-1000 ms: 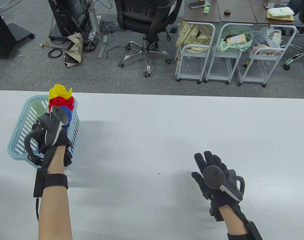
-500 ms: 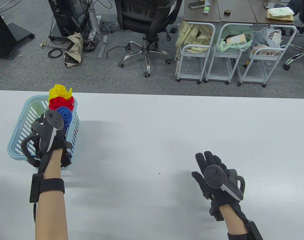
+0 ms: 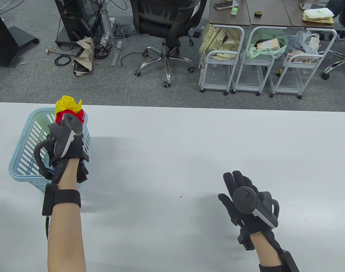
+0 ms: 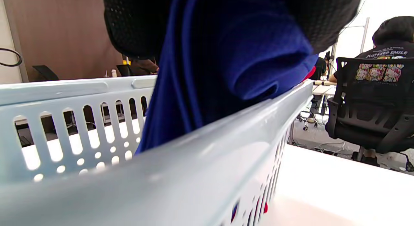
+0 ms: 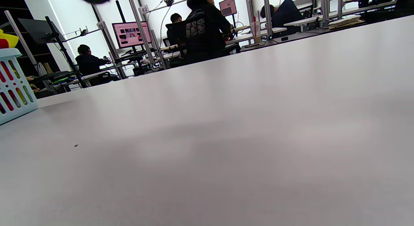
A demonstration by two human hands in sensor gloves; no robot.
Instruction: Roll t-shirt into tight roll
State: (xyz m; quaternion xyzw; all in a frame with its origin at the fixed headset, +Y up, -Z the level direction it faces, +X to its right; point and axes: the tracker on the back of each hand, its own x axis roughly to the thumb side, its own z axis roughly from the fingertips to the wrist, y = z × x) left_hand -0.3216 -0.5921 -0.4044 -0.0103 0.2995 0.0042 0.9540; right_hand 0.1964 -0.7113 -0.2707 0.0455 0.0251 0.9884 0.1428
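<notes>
A light blue plastic basket (image 3: 20, 158) stands at the table's left. A yellow t-shirt roll (image 3: 67, 104) and a red roll (image 3: 59, 115) stand upright along its right wall. My left hand (image 3: 69, 154) is over that wall, its tracker covering the blue roll in the table view. In the left wrist view the blue roll (image 4: 226, 57) sits between my gloved fingers (image 4: 136, 31), leaning on the basket rim (image 4: 226, 132). My right hand (image 3: 240, 195) lies flat on the white table (image 3: 172, 147) at the front right, fingers straight, holding nothing.
In the right wrist view the basket (image 5: 13, 86) shows at the left edge beyond bare tabletop. Behind the table are an office chair (image 3: 166, 25), white carts (image 3: 237, 59) with bags, and cables on the floor.
My left hand drew back and left, uncovering the blue roll, then moved forward and right over it, hiding it. The right hand barely shifted.
</notes>
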